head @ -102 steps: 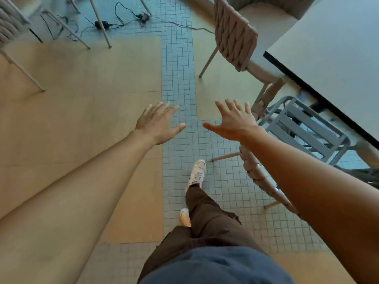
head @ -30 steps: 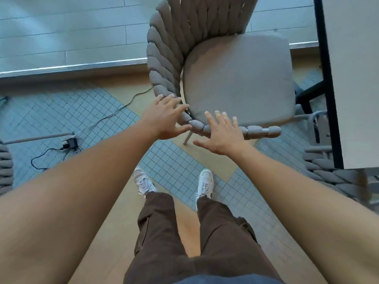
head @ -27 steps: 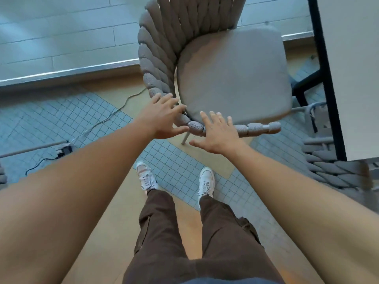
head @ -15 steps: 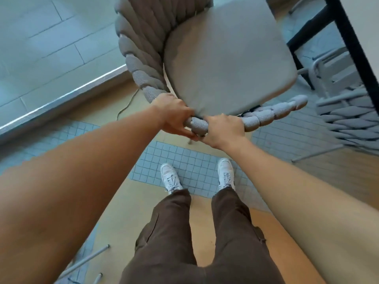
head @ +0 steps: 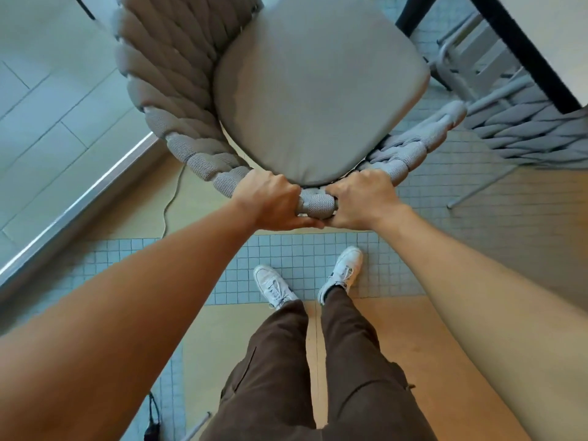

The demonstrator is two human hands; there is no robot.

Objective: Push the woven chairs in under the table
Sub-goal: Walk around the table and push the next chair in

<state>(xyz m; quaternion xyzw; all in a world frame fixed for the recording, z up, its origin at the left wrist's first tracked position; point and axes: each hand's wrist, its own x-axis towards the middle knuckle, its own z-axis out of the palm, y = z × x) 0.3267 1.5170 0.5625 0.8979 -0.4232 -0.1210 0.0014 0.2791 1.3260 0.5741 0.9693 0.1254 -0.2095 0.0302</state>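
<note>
Both hands, open and reaching a second ago, are now gripping the woven chair (head: 191, 100): left hand (head: 270, 202) and right hand (head: 362, 198) closing around its thick grey rope rim, beside the grey seat cushion (head: 318, 90), near the table (head: 547, 36) edge.

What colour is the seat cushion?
Plain grey-beige, no pattern; the cushion shows best in the head view.
</note>
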